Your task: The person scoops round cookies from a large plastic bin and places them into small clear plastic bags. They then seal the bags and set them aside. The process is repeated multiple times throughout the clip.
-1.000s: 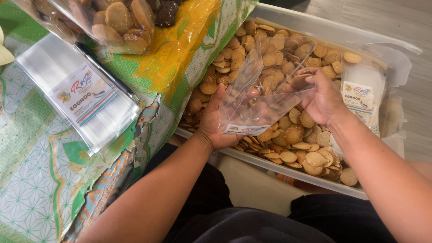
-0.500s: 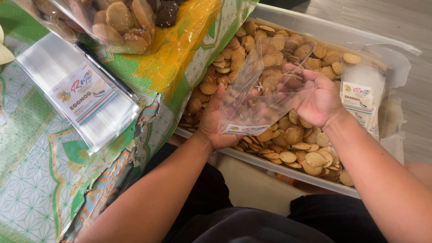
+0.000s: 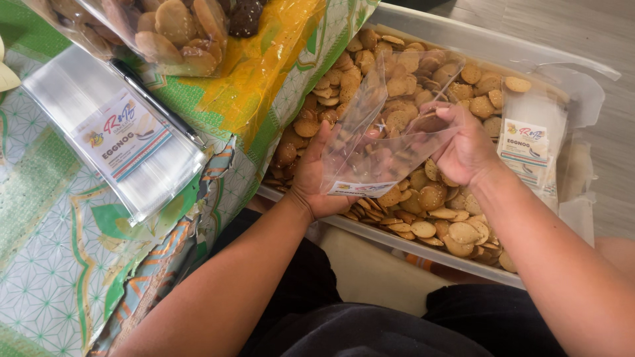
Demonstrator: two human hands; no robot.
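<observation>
Clear, flat cellophane bag (image 3: 380,142) held over the white plastic bin of round tan cookies (image 3: 456,218) — long axis slanting up and away, mouth uppermost. Left hand (image 3: 316,177) cups its labelled bottom; right hand (image 3: 463,147) pinches the upper edge, nearer the mouth — cookies directly beneath both.
</observation>
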